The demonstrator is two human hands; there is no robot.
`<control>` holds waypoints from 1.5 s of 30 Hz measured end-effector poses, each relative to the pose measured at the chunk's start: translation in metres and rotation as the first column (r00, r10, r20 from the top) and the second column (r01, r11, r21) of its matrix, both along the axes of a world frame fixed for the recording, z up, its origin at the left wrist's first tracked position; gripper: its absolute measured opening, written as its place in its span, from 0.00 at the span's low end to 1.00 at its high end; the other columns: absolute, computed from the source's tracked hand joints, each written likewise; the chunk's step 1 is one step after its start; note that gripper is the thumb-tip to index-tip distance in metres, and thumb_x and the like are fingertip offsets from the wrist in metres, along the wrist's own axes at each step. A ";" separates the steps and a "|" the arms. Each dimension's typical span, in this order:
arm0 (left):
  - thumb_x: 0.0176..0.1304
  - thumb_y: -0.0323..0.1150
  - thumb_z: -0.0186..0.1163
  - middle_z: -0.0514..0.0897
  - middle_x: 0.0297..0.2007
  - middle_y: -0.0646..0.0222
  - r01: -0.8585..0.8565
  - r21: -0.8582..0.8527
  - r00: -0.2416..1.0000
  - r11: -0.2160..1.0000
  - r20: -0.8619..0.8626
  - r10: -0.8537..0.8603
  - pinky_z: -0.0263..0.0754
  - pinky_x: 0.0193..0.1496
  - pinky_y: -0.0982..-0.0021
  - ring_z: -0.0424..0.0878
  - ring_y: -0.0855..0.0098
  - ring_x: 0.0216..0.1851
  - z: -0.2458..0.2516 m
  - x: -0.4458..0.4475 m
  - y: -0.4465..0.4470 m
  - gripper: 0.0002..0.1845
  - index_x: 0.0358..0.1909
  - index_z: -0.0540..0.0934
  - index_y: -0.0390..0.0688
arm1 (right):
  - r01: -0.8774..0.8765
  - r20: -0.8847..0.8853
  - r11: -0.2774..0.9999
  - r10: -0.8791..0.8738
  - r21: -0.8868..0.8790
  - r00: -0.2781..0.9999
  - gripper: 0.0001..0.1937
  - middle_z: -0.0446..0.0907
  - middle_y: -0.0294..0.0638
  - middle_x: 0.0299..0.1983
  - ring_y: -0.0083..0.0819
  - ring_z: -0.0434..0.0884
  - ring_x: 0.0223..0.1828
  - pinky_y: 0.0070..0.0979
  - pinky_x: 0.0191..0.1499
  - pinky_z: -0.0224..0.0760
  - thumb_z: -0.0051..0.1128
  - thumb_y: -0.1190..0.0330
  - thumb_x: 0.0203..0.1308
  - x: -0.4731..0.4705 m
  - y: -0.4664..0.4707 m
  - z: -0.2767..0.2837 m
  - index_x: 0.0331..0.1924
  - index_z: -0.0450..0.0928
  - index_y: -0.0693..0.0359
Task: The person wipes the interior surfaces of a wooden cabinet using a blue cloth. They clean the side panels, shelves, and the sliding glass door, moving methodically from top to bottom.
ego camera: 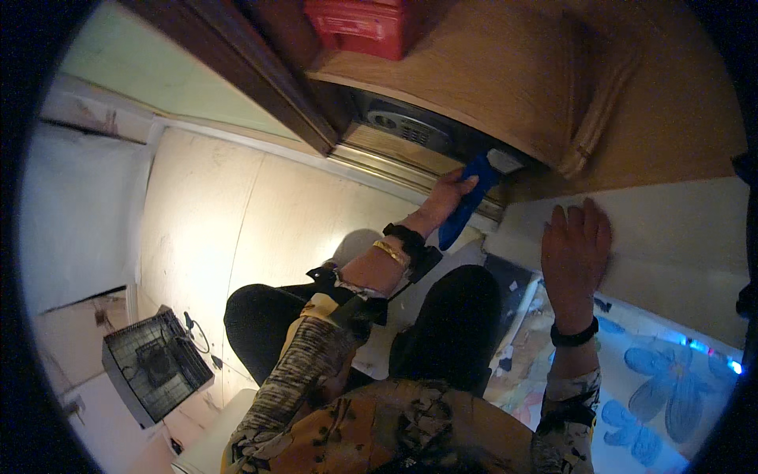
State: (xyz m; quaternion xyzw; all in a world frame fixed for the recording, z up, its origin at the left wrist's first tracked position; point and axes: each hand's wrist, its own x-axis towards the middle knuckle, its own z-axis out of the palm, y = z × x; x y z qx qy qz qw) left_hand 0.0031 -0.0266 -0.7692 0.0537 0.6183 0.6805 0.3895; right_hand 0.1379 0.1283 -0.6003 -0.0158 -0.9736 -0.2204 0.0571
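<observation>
A blue cloth (468,204) is pinched in my left hand (448,192), with part of it hanging down. Its upper end lies against a small white object (503,161) at the low opening of the wooden cabinet (474,89). Inside that opening sits a dark safe with a keypad panel (408,128), partly hidden by the cabinet board above. My right hand (575,246) is raised in front of the pale wall panel (669,249), its back towards me and its fingers extended. Nothing shows in it, though the palm is hidden.
A red box (361,26) stands on the cabinet. Metal sliding-door tracks (379,169) run below the opening. At the lower left, a wire-grilled electric appliance (157,367) with a cord rests on the floor. Flower-patterned fabric (657,385) lies at right under bluish light.
</observation>
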 end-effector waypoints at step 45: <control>0.58 0.46 0.67 0.36 0.77 0.58 0.114 -0.903 -0.066 0.414 -0.423 -0.904 0.37 0.73 0.37 0.35 0.50 0.78 -0.029 -0.052 -0.196 0.47 0.76 0.52 0.61 | 0.227 0.197 0.860 -0.151 -0.457 0.969 0.39 0.47 0.50 0.76 0.58 0.48 0.75 0.65 0.68 0.45 0.59 0.49 0.58 0.029 -0.063 -0.215 0.73 0.56 0.46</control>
